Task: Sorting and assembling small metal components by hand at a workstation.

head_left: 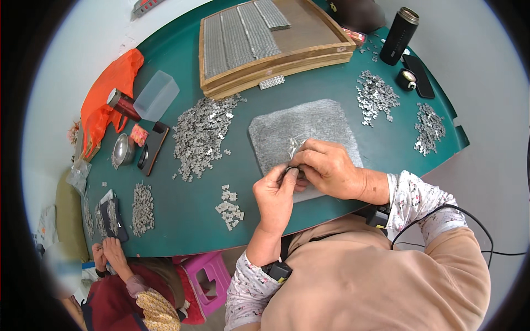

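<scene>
Over the near part of a grey felt-like mat (309, 118), my two hands meet at the fingertips. My left hand (274, 196) is closed in a pinch, with the thumb pressed toward the forefinger. Opposite it, my right hand (331, 168) pinches at the same spot. Something small and dark shows between the fingers, too covered to name. Just beyond the fingertips, a few small shiny pieces (295, 144) lie on the mat. Left of my left hand is a loose group of small flat silvery pieces (229, 208) on the green table.
A wooden tray (276, 65) with rows of grey parts stands at the back. A big heap of metal pieces (201, 138) lies left of the mat, smaller heaps (376, 98) right. A black bottle (399, 36) stands far right. At lower left, a co-worker's hands (112, 254) handle parts.
</scene>
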### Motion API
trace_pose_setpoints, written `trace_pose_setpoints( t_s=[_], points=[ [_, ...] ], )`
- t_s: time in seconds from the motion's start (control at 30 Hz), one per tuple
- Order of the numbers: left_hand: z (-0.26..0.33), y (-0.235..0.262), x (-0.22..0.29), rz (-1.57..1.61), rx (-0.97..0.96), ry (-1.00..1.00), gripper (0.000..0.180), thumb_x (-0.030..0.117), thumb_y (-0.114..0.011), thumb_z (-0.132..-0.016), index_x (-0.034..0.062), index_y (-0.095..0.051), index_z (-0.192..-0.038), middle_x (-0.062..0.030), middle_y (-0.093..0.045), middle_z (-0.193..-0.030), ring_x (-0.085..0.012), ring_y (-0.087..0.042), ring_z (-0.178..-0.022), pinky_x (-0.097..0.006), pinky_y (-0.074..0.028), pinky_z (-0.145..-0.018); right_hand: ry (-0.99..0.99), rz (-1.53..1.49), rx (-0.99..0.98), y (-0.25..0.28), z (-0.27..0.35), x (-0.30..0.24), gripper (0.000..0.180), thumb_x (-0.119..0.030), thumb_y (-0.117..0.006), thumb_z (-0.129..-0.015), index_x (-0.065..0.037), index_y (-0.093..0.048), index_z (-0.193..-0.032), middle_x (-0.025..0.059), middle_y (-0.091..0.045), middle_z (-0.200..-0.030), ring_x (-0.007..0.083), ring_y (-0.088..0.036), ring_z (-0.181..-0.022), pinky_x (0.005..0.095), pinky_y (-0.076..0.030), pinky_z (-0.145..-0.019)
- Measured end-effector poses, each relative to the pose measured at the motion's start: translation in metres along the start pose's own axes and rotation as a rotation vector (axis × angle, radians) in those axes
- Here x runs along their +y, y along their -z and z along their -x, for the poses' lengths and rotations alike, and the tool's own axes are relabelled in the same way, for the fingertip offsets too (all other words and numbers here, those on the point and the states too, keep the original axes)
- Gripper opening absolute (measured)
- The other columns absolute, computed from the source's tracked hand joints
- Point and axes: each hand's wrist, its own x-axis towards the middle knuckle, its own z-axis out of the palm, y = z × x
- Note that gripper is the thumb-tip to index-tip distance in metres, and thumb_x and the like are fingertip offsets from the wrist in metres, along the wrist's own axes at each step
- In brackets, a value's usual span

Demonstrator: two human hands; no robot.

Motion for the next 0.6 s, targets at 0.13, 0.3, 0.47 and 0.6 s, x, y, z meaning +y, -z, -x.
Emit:
trace_pose_setpoints(
  t_s=[0.13, 0.3, 0.47, 0.6],
  points=[
    [-0.008, -0.011, -0.005, -0.012, -0.051, -0.017, 0.009, 0.000, -0.060, -0.092, -0.0066, -0.066, -0.092, -0.0067, -0.067, -0.075, -0.0113, -0.065, -0.065, -0.024, -0.055, -0.059, -0.012, 0.034, 0.057, 0.009, 0.008, 0.007, 0.021, 0.003, -0.064, -0.071, -0.006, -0.064, -0.090, 0.0079, -0.058, -0.081, 0.0283, -0.062, -0.071, 0.0377, -0.052, -0.060],
    [-0.020, -0.002, 0.001, 0.025, -0.111, 0.042, 0.010, 0.001, -0.057, -0.093, -0.0052, -0.064, -0.096, -0.0096, -0.067, -0.078, -0.0142, -0.066, -0.064, -0.025, -0.055, -0.058, -0.036, -0.149, 0.001, 0.025, -0.003, 0.018, 0.023, 0.004, -0.064, -0.074, -0.003, -0.065, -0.095, 0.0112, -0.062, -0.084, 0.0326, -0.063, -0.076, 0.0391, -0.052, -0.063],
    [-0.038, 0.005, 0.007, 0.226, -0.055, 0.094, 0.013, 0.005, -0.055, -0.095, -0.0054, -0.063, -0.097, -0.0148, -0.068, -0.081, -0.0228, -0.069, -0.067, -0.029, -0.058, -0.058, -0.148, 0.218, -0.132, 0.033, -0.028, 0.051, 0.013, -0.005, -0.066, -0.078, -0.002, -0.067, -0.091, 0.0134, -0.063, -0.090, 0.0338, -0.063, -0.083, 0.0408, -0.051, -0.070],
    [-0.041, 0.016, 0.000, 0.343, -0.040, 0.151, 0.012, 0.005, -0.056, -0.094, -0.0051, -0.063, -0.097, -0.0163, -0.068, -0.082, -0.0238, -0.070, -0.067, -0.030, -0.058, -0.059, -0.114, 0.283, -0.239, 0.018, -0.042, 0.061, 0.013, -0.006, -0.067, -0.077, -0.003, -0.067, -0.089, 0.0132, -0.062, -0.087, 0.0340, -0.062, -0.083, 0.0426, -0.050, -0.071]
  ],
)
